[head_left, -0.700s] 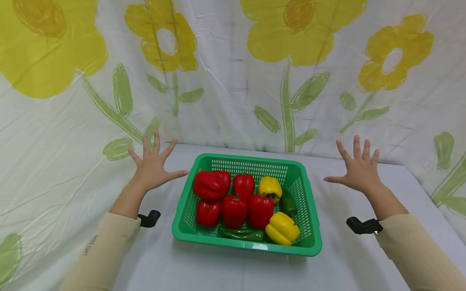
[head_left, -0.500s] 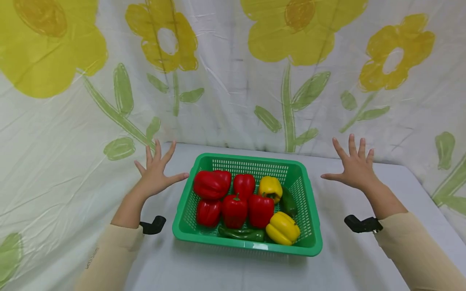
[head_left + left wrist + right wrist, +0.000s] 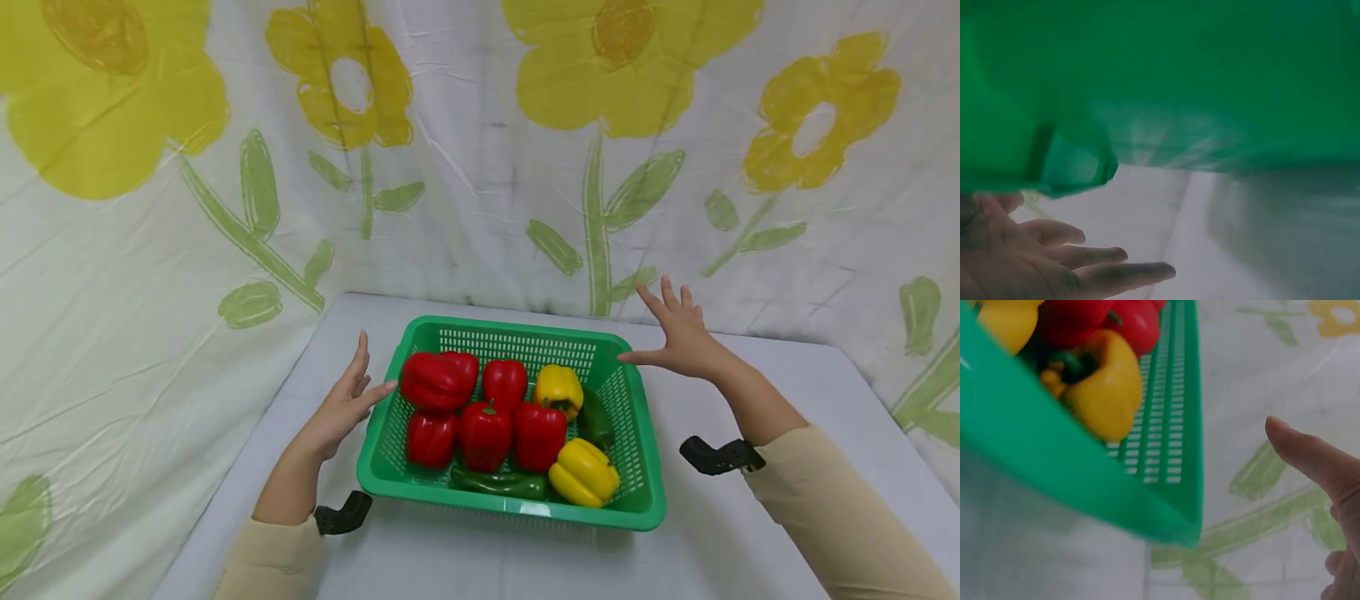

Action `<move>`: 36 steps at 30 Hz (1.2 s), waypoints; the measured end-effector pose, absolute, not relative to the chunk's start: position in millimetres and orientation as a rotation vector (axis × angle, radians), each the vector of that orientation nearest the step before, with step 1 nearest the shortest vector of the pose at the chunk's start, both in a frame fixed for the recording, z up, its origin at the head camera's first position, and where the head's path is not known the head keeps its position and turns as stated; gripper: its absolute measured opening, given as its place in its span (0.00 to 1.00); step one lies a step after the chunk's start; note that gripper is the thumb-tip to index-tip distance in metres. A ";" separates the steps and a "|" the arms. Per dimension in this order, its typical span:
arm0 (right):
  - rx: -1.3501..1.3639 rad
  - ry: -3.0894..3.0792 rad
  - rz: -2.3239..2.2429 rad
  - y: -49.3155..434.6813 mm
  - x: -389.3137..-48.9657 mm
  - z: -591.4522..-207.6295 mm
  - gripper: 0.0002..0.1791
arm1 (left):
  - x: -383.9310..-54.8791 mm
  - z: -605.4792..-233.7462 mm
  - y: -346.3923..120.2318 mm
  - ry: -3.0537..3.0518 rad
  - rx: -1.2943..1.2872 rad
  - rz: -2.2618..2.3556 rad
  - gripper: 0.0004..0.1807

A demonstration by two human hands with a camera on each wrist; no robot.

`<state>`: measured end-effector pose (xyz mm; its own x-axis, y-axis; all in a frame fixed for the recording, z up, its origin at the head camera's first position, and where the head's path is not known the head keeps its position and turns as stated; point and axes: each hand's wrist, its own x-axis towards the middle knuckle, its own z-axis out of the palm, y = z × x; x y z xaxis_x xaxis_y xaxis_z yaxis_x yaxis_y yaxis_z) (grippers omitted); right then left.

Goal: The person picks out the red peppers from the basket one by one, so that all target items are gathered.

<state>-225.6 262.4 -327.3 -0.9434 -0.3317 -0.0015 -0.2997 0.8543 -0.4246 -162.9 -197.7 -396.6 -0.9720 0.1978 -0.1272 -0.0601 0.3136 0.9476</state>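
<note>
A green plastic basket (image 3: 510,503) stands on the white table, holding several red bell peppers (image 3: 486,435), two yellow bell peppers (image 3: 583,472) and long green peppers (image 3: 498,482). Beside its left wall is my left hand (image 3: 341,412), fingers extended, thumb tip right at the rim. In the left wrist view that hand's fingers (image 3: 1110,275) lie straight below the basket's rim. My right hand (image 3: 678,337) is spread at the far right corner, its thumb overlapping the rim in the head view. From the right wrist camera, its thumb (image 3: 1310,453) points toward the basket wall (image 3: 1172,425). Neither hand grips anything.
The white tabletop (image 3: 420,558) extends around the basket. Behind it hangs a white curtain (image 3: 480,208) printed with yellow flowers. Each wrist wears a black camera mount, one on the left (image 3: 343,512) and one on the right (image 3: 722,456).
Both hands have moved inward to the basket's sides. The left hand came lower and turned edge-on, and the right shifted left to the corner. The basket and peppers stayed put.
</note>
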 end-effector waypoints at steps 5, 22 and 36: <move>-0.555 2.868 -0.729 239.8 -230.4 -322.5 0.60 | -151.4 -405.2 -186.1 2.276 0.064 1.815 0.45; -0.712 2.644 -0.810 167.1 -247.0 -323.4 0.57 | -136.5 -424.2 -178.1 2.092 -0.009 1.933 0.37; -0.833 2.309 -0.872 104.2 -257.3 -326.7 0.49 | -136.3 -422.6 -174.9 2.128 0.002 1.905 0.37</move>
